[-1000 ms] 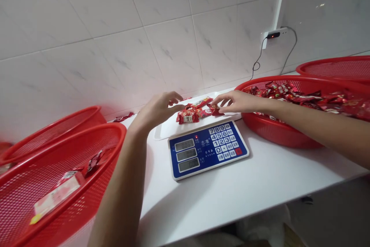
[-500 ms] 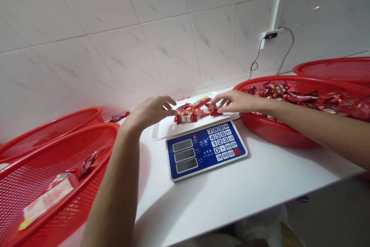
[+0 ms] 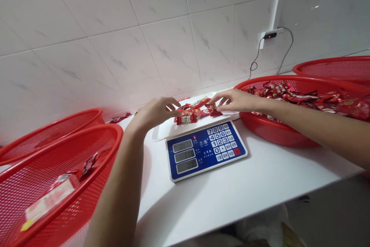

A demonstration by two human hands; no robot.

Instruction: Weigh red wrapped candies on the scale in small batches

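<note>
Packets: small red pile, lying on the white tray, right behind the blue panel of our scale. Wrappers touch or overlap; a long one with a yellow patch sits at the back of the pile.

Our left hand is at the pile's left end, thumb spread from the curled fingers with a gap between. Nothing seen pinched there. Thumb tip is right by the nearest wrapper; we can't tell if it touches.

Our right hand is at the right end, coming in over the rim of the right basket. Fingertips and thumb are at the end packet. We can't tell if they pinch it or just rest against it.

Scale: lower two displays read 0.00, top one too faint for us to call. Red light on above the displays.

Right basket holds a heap of red wrappers. Another basket behind it.

On our left, the near basket has a pale box and a dark red packet in it; a second basket stands behind. A few wrappers lie on the table by the wall.
</note>
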